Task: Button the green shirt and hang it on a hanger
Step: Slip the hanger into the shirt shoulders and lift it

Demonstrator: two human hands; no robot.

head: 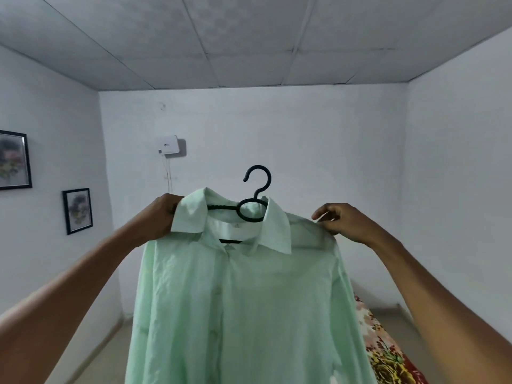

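My shirt [249,300] is pale mint green, its hanger [256,189] black; the bedspread [388,353] at near right shows red and yellow flowers.

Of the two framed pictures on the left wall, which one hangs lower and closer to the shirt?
The smaller framed picture, the one nearer the room's corner. It hangs lower and beside the left hand, while the larger framed picture sits higher at the image edge.

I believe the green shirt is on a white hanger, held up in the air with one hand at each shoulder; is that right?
Not quite: the hanger is black, not white, as the head view shows by its hook above the collar. The rest holds: the green shirt is on it, held up in the air, with the left hand at one shoulder and the right hand at the other.
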